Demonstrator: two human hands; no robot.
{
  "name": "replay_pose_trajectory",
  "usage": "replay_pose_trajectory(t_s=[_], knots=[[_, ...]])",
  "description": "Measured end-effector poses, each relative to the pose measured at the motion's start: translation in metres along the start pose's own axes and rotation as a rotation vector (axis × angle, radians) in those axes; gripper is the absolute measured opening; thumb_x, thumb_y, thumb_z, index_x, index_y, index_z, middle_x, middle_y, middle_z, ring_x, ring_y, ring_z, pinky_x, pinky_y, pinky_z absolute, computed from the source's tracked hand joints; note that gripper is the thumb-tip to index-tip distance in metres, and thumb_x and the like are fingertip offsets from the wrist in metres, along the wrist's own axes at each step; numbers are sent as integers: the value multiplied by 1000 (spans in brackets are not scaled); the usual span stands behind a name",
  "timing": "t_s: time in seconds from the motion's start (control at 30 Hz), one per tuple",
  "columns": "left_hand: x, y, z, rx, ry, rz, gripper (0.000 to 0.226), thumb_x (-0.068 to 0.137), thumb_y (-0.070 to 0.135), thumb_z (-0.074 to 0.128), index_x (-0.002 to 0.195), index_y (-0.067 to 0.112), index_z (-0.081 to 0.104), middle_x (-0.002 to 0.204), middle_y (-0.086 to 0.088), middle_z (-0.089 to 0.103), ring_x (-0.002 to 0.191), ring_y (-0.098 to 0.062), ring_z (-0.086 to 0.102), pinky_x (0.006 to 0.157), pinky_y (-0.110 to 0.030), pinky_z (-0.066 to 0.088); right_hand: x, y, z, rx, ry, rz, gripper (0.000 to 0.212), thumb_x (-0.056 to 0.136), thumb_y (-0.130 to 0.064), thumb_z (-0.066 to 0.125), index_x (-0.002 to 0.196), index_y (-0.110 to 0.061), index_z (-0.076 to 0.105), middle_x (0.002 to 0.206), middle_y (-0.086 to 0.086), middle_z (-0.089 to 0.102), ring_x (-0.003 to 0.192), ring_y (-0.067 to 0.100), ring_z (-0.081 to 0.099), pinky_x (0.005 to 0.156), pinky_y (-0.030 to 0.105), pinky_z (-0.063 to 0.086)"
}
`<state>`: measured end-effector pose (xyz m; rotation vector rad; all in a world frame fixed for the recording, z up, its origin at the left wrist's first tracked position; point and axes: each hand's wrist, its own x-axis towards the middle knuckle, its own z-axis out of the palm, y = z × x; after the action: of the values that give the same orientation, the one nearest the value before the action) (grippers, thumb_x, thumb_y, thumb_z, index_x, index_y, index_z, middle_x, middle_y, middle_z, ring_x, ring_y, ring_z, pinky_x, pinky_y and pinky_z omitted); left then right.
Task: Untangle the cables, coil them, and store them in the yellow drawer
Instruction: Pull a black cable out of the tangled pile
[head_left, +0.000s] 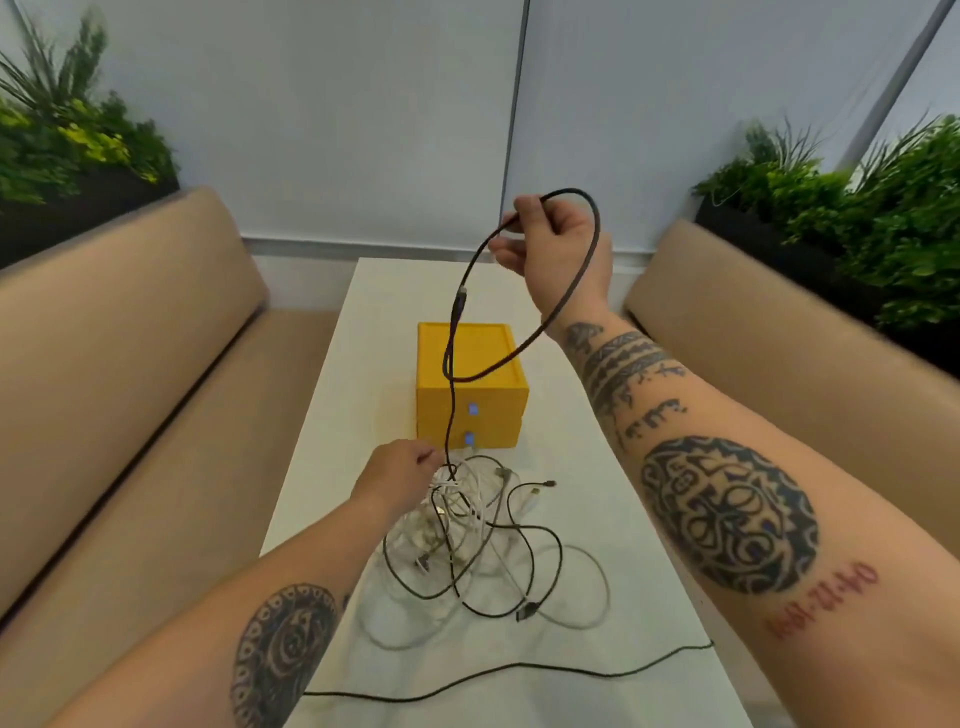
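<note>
Right hand (558, 244) raised, gripping looped black cable (571, 306), left hand (400, 475) below pinching cable tangle (483, 540), yellow drawer box (470, 384) between hands

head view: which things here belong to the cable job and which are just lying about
In the job: black cable, held up by the right hand; cable tangle, gripped by the left hand; second black cable along the near edge; yellow drawer unit.
Just there: white table, beige benches, plants.
</note>
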<state>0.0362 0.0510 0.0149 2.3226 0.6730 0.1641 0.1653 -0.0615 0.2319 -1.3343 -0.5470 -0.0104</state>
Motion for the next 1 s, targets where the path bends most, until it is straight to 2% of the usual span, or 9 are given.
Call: replay_pose_trajectory(t_s=[0.13,0.23,0.3,0.37,0.43,0.5,0.7,0.87,1.0], knots=[[8,3,2,-25,-55,-76,41,101,47,48,135,27,59,137,-4,59,128,-29,49,93,-34,47,12,-22,-7,195,60,-54,22,101,-17,57,102,4,63,91,16,71,69,26,73,61,28,59],[16,21,-3,-22,28,-27,55,98,53,51,149,34,43,146,-5,49,140,-30,34,106,-44,41,11,-28,-6,270,26,-63,23,101,-17,57,105,4,63,100,21,71,76,28,74,64,28,60],[21,39,-10,-110,72,81,46,101,44,51,145,31,50,134,3,57,129,-21,45,99,-35,42,6,-32,-4,300,-22,-64,21,102,-17,55,106,2,62,103,22,70,79,28,74,65,26,60],[27,53,-18,-227,98,100,29,102,36,52,124,26,67,108,9,62,104,-13,54,82,-27,40,2,-34,-3,324,-68,-61,19,103,-17,53,107,-1,62,102,17,69,83,27,74,67,26,60],[36,62,-27,-386,160,74,21,97,32,55,88,23,72,81,5,67,80,-20,60,69,-31,44,-1,-32,-5,334,-97,-56,18,104,-18,52,108,-3,63,102,15,70,87,28,74,71,28,61],[43,72,-37,-595,235,28,23,92,29,54,78,19,69,74,-2,68,66,-22,63,68,-38,53,-3,-24,-11,304,-132,-44,17,104,-17,51,107,-7,63,99,14,70,88,28,73,72,29,61],[62,98,-74,-887,412,26,19,96,26,60,81,21,72,82,0,70,66,-16,65,71,-36,62,-6,38,-52,49,-34,100,22,102,-20,54,108,0,63,92,11,70,76,24,74,64,31,60],[62,109,-90,-908,427,121,13,97,23,65,103,16,74,91,-1,70,71,-13,62,70,-31,62,-13,98,-104,-45,221,530,17,101,-19,55,100,-3,60,92,15,67,54,18,68,46,24,53],[60,117,-90,-907,321,169,12,96,24,68,103,18,74,94,1,70,86,-10,64,71,-27,62,-31,123,-125,-315,7,846,28,102,-21,53,120,1,56,96,10,69,68,20,70,50,26,58]])
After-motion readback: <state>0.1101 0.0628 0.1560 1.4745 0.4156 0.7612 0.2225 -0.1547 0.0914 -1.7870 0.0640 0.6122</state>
